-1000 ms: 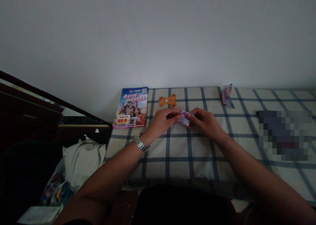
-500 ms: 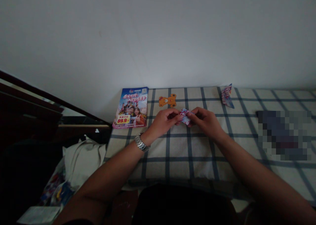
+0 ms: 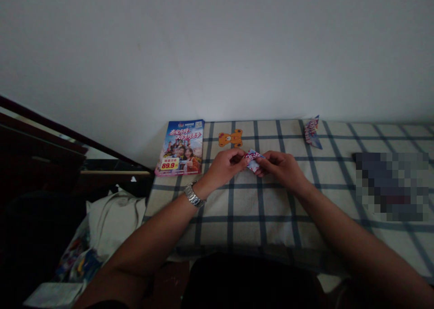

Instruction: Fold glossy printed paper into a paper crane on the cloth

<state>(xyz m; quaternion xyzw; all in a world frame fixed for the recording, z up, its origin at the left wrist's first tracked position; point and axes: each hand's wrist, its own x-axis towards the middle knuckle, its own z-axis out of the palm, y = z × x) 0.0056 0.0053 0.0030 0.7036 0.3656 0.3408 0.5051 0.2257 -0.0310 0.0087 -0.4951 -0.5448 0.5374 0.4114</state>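
Note:
Between my two hands is a small folded paper, diamond-shaped, printed in red, white and blue. My left hand, with a metal-banded watch at its wrist, pinches the paper's left corner. On the opposite side my right hand grips it, thumb on top. The fingers beneath the paper are partly hidden. Just beyond the hands lies a flat orange bear cutout. Left of it, a stack of printed flyers rests on the checked cloth.
Near the wall, a folded paper piece stands at the back right. A dark, pixelated object lies at the right. Below the left edge are a pale bag and a dark wooden frame.
The folded paper has turned slightly in my fingers, and more of its diamond-shaped face shows. My right hand's fingers have shifted a little; the other things stay in place.

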